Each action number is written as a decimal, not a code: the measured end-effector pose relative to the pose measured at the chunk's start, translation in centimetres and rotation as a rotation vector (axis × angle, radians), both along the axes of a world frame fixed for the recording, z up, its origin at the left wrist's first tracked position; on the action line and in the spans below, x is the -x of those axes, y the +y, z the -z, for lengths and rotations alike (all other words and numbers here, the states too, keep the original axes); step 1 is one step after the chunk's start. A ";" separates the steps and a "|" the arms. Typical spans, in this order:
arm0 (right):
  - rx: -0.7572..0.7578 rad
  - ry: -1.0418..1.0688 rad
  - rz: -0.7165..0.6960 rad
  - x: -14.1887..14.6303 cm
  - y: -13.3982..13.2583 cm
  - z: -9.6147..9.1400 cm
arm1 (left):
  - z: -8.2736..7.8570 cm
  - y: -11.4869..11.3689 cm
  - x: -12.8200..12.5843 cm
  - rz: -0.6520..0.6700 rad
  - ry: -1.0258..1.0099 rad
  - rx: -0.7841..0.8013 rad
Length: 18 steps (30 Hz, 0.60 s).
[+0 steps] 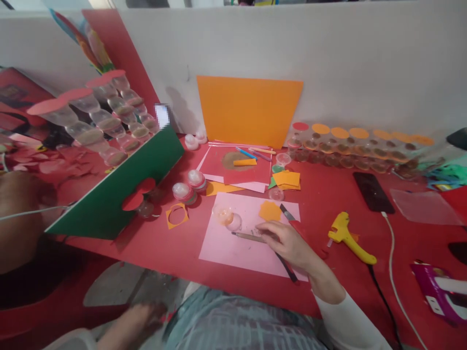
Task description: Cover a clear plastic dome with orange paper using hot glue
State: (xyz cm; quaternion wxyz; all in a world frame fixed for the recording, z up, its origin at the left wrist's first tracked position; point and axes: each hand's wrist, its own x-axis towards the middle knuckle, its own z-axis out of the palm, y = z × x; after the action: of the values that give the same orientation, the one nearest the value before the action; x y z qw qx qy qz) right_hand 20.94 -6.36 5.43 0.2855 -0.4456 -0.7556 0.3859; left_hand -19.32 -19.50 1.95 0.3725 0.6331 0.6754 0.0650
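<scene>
My right hand (pixel 286 243) is over a pink paper sheet (pixel 219 248), its fingers closed around the rear end of a brown pencil (pixel 248 236) whose dark tip points left. Beside the hand lie an orange scalloped paper piece (pixel 269 211) and a box cutter (pixel 287 212). A dark strip (pixel 286 267) is partly under the hand. Left of the pencil sit a clear plastic cup (pixel 222 215) with an orange tint and a second clear round piece (pixel 234 222). My left hand (pixel 146 313) is low at the left, below the table edge, its fingers smeared by motion.
A green board (pixel 109 194) stands at the left, with another person's arm (pixel 18 209) beyond it. Pink-banded plastic balls (pixel 184 193) and an orange cut-out frame (pixel 177 216) lie nearby. At right are a yellow glue gun (pixel 346 233), a phone (pixel 372 192) and cables.
</scene>
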 end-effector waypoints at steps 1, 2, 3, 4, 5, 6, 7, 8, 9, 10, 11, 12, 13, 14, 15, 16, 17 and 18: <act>-0.002 0.004 0.006 0.2 0.1 0.0 | -0.3 2.1 -0.1 0.001 -0.004 -0.030; -0.004 0.006 0.006 0.3 0.2 -0.1 | -0.8 4.3 -0.6 0.004 -0.019 -0.074; -0.006 0.005 0.007 0.5 0.4 -0.1 | -1.4 6.5 -1.6 -0.045 -0.023 -0.213; -0.007 0.002 0.008 0.6 0.5 -0.2 | -2.0 8.8 -3.0 -0.060 -0.035 -0.341; -0.007 -0.004 0.008 0.6 0.6 -0.2 | -2.4 10.9 -4.7 -0.035 -0.054 -0.428; -0.006 -0.009 0.012 0.6 0.8 -0.3 | -2.7 13.0 -6.5 -0.011 -0.073 -0.503; -0.004 -0.015 0.020 0.6 1.0 -0.3 | -2.8 14.7 -8.2 0.021 -0.094 -0.548; -0.003 -0.022 0.031 0.5 1.2 -0.3 | -2.8 16.2 -9.8 0.057 -0.127 -0.547; -0.003 -0.029 0.041 0.5 1.4 -0.2 | -2.7 17.4 -11.1 0.088 -0.168 -0.517; -0.005 -0.033 0.050 0.4 1.7 -0.1 | -2.7 18.2 -12.2 0.118 -0.214 -0.458; -0.006 -0.031 0.058 0.3 1.9 0.1 | -2.8 18.8 -13.0 0.138 -0.261 -0.393; -0.007 -0.019 0.068 0.2 2.2 0.3 | -3.0 19.3 -13.6 0.131 -0.307 -0.365; -0.005 0.006 0.081 0.2 2.5 0.6 | -3.4 19.5 -14.0 0.105 -0.355 -0.363; 0.001 0.041 0.099 0.3 2.7 1.0 | -3.9 19.7 -14.4 0.078 -0.409 -0.381; 0.009 0.084 0.124 0.3 2.9 1.4 | -4.5 19.9 -14.8 0.052 -0.469 -0.397; 0.018 0.131 0.153 0.4 3.0 1.8 | -5.1 20.1 -15.3 0.018 -0.525 -0.414; 0.025 0.179 0.181 0.6 3.2 2.2 | -5.6 20.3 -15.8 -0.013 -0.574 -0.426; 0.026 0.224 0.205 0.8 3.3 2.5 | -6.1 20.5 -16.4 -0.031 -0.615 -0.425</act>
State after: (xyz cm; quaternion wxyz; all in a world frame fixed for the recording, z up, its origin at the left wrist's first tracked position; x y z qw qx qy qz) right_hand 20.15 -3.04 2.90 0.4001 -0.4783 -0.6645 0.4118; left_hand -2.90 1.05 8.07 0.4172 0.6369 0.5129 0.3965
